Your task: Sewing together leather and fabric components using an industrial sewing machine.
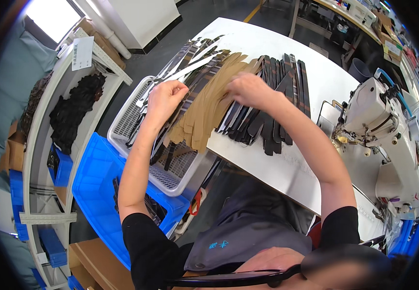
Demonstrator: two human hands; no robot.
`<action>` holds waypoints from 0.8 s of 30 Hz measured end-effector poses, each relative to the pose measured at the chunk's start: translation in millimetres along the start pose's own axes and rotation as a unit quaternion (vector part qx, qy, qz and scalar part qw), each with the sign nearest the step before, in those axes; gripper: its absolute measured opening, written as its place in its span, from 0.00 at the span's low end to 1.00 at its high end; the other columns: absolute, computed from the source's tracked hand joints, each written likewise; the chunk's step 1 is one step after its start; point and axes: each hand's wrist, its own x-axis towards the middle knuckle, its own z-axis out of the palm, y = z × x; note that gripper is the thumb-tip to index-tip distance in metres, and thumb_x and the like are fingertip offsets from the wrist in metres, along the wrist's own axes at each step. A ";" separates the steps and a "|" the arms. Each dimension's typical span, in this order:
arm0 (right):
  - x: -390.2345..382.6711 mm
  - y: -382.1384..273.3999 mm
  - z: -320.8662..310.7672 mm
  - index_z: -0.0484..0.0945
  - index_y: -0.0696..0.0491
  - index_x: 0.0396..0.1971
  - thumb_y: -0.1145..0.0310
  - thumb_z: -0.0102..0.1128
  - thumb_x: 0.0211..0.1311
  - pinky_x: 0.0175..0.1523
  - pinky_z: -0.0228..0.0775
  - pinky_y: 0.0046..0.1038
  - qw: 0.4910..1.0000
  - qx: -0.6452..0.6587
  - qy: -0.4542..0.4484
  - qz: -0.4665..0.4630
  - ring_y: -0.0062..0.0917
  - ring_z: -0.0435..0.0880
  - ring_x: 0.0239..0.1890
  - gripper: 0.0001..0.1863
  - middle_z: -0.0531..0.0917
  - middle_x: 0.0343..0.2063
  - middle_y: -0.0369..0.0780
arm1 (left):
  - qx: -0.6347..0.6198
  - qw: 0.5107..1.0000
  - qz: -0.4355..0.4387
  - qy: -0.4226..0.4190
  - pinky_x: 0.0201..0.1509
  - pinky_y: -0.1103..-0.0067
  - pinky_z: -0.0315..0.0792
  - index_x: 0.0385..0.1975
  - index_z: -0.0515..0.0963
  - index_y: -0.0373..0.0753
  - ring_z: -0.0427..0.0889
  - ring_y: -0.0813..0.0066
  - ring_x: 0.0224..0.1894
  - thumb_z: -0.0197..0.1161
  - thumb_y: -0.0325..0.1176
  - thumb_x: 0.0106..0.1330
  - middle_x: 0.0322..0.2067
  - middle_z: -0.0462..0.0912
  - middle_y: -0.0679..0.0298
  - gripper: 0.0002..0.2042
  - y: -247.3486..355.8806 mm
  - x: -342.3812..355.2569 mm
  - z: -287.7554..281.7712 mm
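Long tan strips (204, 104) of flat material lie in an overlapping pile across the table's left edge. My left hand (165, 100) is closed in a pinch at the pile's left, close to white and striped strips (192, 66); whatever lies between its fingertips is too small to make out. Over the right edge of the tan pile, my right hand (252, 90) has its fingers curled down against the strips. Its fingertips are partly hidden, so what they grip does not show. Dark strips (269, 128), some with brown bands, are spread right beside that hand.
A white plastic basket (170, 186) sits under the strips' left ends, above a blue bin (91, 179). The white table (253, 162) carries a sewing machine (371, 113) at the right. Shelves (38, 121) with dark material and blue boxes stand at the left.
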 end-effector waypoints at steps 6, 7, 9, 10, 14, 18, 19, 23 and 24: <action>18.6 1.3 15.2 0.80 0.55 0.19 0.71 0.59 0.48 0.37 0.75 0.40 0.988 0.115 -0.089 0.047 0.41 0.83 0.31 0.05 0.81 0.22 0.46 | 0.063 0.998 0.017 -0.003 0.29 0.76 0.69 0.33 0.83 0.36 0.78 0.72 0.22 0.64 0.41 0.57 0.18 0.80 0.60 0.13 -17.0 51.5 2.8; 20.7 -1.4 14.6 0.79 0.57 0.19 0.73 0.60 0.46 0.36 0.75 0.39 0.985 0.099 -0.136 0.034 0.40 0.83 0.30 0.04 0.81 0.22 0.46 | 0.056 0.998 0.014 -0.007 0.33 0.75 0.71 0.32 0.83 0.37 0.81 0.69 0.26 0.64 0.40 0.56 0.21 0.82 0.58 0.13 -19.7 59.6 4.9; 16.6 -8.4 12.7 0.79 0.57 0.19 0.74 0.60 0.46 0.36 0.76 0.38 0.989 0.075 -0.125 0.013 0.40 0.83 0.30 0.03 0.81 0.22 0.47 | 0.073 0.997 0.002 -0.024 0.37 0.72 0.72 0.32 0.84 0.39 0.82 0.63 0.31 0.64 0.39 0.56 0.25 0.83 0.56 0.11 -21.5 74.6 10.2; 14.1 -11.4 11.5 0.79 0.58 0.19 0.74 0.60 0.45 0.35 0.76 0.37 0.992 0.050 -0.116 -0.009 0.40 0.83 0.30 0.03 0.81 0.21 0.47 | 0.088 0.995 -0.011 -0.040 0.42 0.69 0.74 0.31 0.84 0.42 0.84 0.57 0.37 0.63 0.38 0.56 0.30 0.84 0.53 0.09 -21.1 81.7 12.8; 12.0 -8.4 15.2 0.80 0.58 0.21 0.75 0.58 0.48 0.36 0.76 0.37 0.996 0.029 -0.078 0.017 0.41 0.83 0.30 0.04 0.82 0.22 0.47 | 0.122 0.991 0.025 -0.040 0.43 0.68 0.74 0.28 0.84 0.41 0.83 0.57 0.38 0.64 0.35 0.54 0.29 0.84 0.56 0.07 -21.1 104.5 23.9; 8.3 -4.0 1.7 0.82 0.57 0.25 0.74 0.57 0.50 0.38 0.76 0.37 0.987 0.141 -0.022 0.070 0.42 0.83 0.30 0.05 0.82 0.22 0.47 | 0.133 0.990 0.034 -0.023 0.40 0.71 0.74 0.30 0.82 0.39 0.83 0.62 0.35 0.67 0.35 0.51 0.28 0.84 0.57 0.08 -29.2 108.3 37.0; 4.8 -2.9 1.5 0.82 0.56 0.26 0.74 0.57 0.51 0.38 0.75 0.38 0.981 0.174 0.034 0.075 0.42 0.82 0.30 0.06 0.81 0.22 0.47 | 0.127 0.991 0.020 -0.024 0.40 0.70 0.74 0.29 0.82 0.39 0.83 0.60 0.35 0.68 0.33 0.50 0.28 0.84 0.57 0.08 -27.8 107.8 39.5; -6.8 0.1 -7.2 0.82 0.56 0.29 0.75 0.55 0.52 0.38 0.75 0.38 0.984 0.136 0.073 0.090 0.43 0.82 0.30 0.07 0.81 0.22 0.48 | 0.137 0.990 0.008 -0.045 0.42 0.68 0.74 0.30 0.81 0.40 0.83 0.58 0.37 0.69 0.34 0.51 0.30 0.83 0.55 0.08 -14.2 113.0 43.7; -6.0 -0.2 -15.3 0.82 0.56 0.30 0.75 0.55 0.52 0.38 0.75 0.38 0.987 0.106 0.071 0.095 0.43 0.82 0.30 0.07 0.81 0.23 0.48 | 0.137 0.990 0.010 -0.044 0.42 0.68 0.74 0.30 0.81 0.40 0.83 0.58 0.37 0.69 0.34 0.51 0.30 0.83 0.55 0.08 -12.7 111.7 45.7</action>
